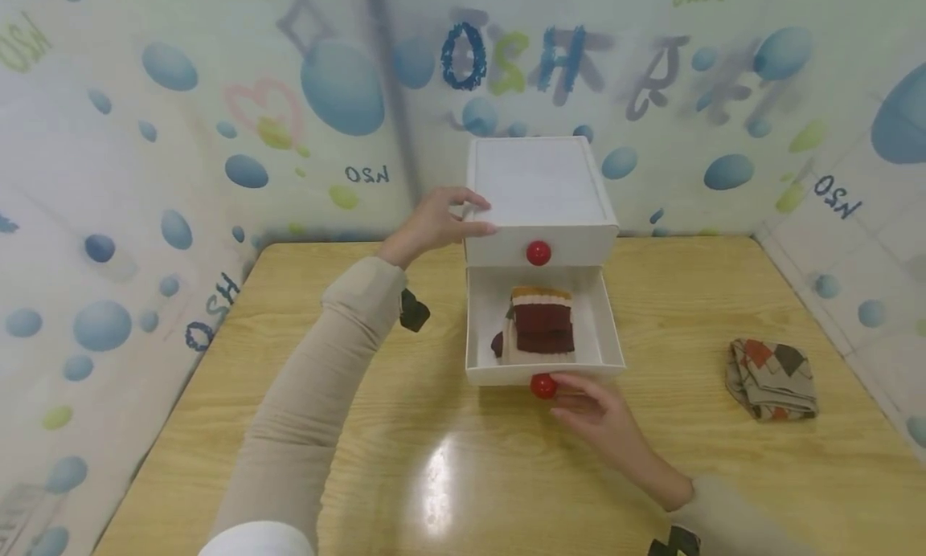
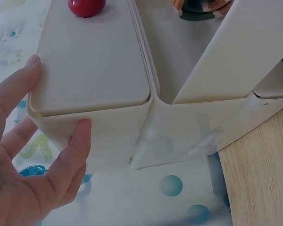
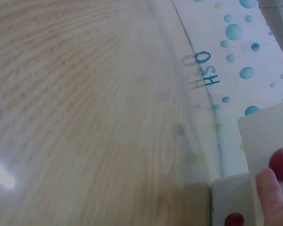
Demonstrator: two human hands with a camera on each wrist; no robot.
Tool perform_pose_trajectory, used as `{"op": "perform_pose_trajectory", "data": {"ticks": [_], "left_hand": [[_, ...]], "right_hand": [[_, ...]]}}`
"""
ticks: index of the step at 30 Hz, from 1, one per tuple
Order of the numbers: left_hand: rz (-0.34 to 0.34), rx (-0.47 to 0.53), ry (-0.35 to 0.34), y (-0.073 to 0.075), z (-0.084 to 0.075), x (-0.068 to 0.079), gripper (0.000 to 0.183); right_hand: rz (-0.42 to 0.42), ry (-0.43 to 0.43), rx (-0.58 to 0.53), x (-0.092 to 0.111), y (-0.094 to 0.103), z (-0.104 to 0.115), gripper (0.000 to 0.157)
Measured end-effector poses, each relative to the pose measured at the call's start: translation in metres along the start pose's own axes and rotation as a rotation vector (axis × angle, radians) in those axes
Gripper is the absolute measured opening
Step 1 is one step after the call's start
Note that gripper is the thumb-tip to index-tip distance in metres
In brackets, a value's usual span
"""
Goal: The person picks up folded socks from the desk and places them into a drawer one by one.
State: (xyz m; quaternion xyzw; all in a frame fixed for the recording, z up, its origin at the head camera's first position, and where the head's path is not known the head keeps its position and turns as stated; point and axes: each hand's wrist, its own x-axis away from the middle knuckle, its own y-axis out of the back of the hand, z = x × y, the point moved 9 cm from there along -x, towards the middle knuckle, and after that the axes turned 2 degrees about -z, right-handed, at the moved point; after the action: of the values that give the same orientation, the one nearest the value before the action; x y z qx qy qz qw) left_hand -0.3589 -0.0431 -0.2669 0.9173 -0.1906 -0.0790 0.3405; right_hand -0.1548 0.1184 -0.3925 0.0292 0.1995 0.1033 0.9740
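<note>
A white drawer unit (image 1: pixel 542 182) with red knobs stands at the back of the table. Its middle drawer (image 1: pixel 473 323) is pulled out, holding folded dark red, cream and mustard fabric, apparently socks (image 1: pixel 544 327). My right hand (image 1: pixel 608 427) pinches the red knob (image 1: pixel 544 386) of that drawer between thumb and fingers. At the unit's upper left edge rests my left hand (image 1: pixel 437 222), one finger on the top. The left wrist view shows its thumb and fingers (image 2: pixel 80 141) spread across the corner of the casing, touching it. The top drawer (image 2: pixel 89 61) is closed.
Folded argyle fabric (image 1: pixel 772 379) in beige, orange and brown lies on the wooden table (image 1: pixel 391 476) at the right. A lower drawer front (image 3: pixel 228 195) sits under the pulled-out one. Patterned walls (image 1: pixel 340 82) border the table behind and at both sides.
</note>
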Motion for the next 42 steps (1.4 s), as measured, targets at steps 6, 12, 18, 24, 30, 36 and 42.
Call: {"op": "perform_pose_trajectory", "data": {"ticks": [6, 12, 18, 24, 30, 36, 42], "left_hand": [[0.001, -0.010, 0.001, 0.000, 0.000, 0.000, 0.039], [0.006, -0.017, -0.004, -0.001, 0.000, 0.000, 0.039], [0.006, -0.015, -0.003, -0.001, 0.001, 0.001, 0.039], [0.011, -0.019, -0.011, -0.001, 0.000, 0.001, 0.040], [0.001, -0.041, -0.018, 0.001, -0.001, 0.001, 0.039], [0.010, -0.027, -0.019, 0.000, -0.001, 0.001, 0.039], [0.012, 0.000, 0.006, -0.001, 0.001, 0.002, 0.039]], "right_hand": [[-0.134, -0.034, -0.073, -0.001, -0.001, -0.001, 0.035], [-0.268, -0.099, -0.059, 0.001, 0.001, -0.008, 0.030], [-0.339, -0.081, -0.077, 0.002, 0.002, -0.009, 0.028], [-0.352, -0.085, -0.096, 0.002, 0.001, -0.009, 0.028], [-0.391, -0.140, -0.073, -0.003, 0.005, -0.011, 0.027], [-0.407, -0.166, -0.025, -0.015, 0.008, -0.013, 0.029], [-0.396, -0.122, -0.026, -0.030, 0.011, -0.020, 0.027]]}}
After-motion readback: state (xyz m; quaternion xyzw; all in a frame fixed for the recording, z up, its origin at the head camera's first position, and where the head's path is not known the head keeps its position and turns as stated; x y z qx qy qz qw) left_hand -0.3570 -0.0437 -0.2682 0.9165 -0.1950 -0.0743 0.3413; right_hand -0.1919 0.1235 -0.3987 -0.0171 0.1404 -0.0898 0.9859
